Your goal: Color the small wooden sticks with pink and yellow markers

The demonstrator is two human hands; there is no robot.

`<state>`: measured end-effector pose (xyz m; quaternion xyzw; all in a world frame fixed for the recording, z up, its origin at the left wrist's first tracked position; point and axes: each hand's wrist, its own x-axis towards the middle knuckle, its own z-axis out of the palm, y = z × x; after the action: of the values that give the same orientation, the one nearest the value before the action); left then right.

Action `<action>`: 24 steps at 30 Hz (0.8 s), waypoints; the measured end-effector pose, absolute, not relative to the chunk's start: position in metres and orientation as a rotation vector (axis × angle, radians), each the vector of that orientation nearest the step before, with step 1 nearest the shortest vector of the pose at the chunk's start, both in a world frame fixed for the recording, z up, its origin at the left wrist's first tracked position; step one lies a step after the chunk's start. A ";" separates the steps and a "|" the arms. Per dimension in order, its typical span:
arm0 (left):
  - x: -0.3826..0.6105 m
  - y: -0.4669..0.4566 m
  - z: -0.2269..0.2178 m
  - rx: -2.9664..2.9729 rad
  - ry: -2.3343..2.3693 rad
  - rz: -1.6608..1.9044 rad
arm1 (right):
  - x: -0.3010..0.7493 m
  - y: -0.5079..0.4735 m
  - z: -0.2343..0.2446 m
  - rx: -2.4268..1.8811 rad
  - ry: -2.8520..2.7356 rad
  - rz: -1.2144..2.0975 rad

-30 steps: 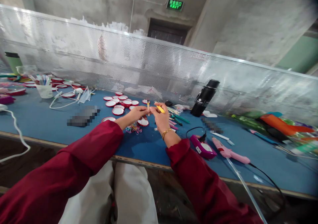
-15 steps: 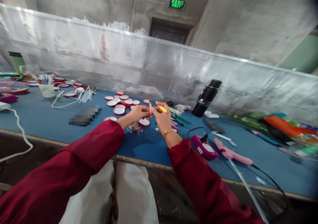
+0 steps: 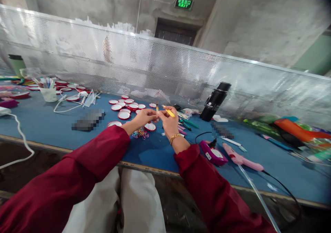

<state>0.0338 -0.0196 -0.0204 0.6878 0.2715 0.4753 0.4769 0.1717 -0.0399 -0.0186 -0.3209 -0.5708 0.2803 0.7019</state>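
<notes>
Both my hands meet above the blue table (image 3: 46, 122), a little beyond its near edge. My left hand (image 3: 144, 116) is closed in a pinch on a thin upright stick (image 3: 157, 106). My right hand (image 3: 167, 122) is closed too, with a small yellow tool (image 3: 169, 113) poking out to the right between its fingers. The fingertips of the two hands touch. Under them lie a white shell-shaped piece (image 3: 150, 126) and a heap of coloured rubber bands (image 3: 140, 133). Red-rimmed white round lids (image 3: 124, 115) are scattered just behind.
A black flask (image 3: 214, 101) leans at the back right. A purple device (image 3: 214, 154) and a pink glue gun (image 3: 240, 160) with cord lie right of my arm. A cup of sticks (image 3: 48, 93), white cable (image 3: 20, 136) and perforated metal screen (image 3: 160, 67) bound the left and back.
Hardly anything moved. The stick in my left hand shifted slightly right, closer to my right hand, and the view drifted a little.
</notes>
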 end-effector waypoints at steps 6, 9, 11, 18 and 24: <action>0.037 -0.019 -0.019 1.570 0.565 1.214 | 0.170 -0.043 -0.017 -0.739 -1.292 0.617; 0.038 -0.018 -0.019 1.556 0.508 1.227 | 0.171 -0.042 -0.018 -0.731 -1.300 0.606; 0.038 -0.016 -0.019 1.559 0.498 1.228 | 0.172 -0.042 -0.018 -0.736 -1.310 0.582; 0.038 -0.017 -0.018 1.561 0.509 1.220 | 0.174 -0.043 -0.017 -0.758 -1.323 0.540; 0.036 -0.019 -0.018 1.616 0.636 1.236 | 0.173 -0.046 -0.017 -0.761 -1.317 0.550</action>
<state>0.0365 -0.0189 -0.0175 0.6636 0.2612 0.5075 0.4836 0.1733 -0.0456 -0.0167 -0.3405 -0.5889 0.2459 0.6905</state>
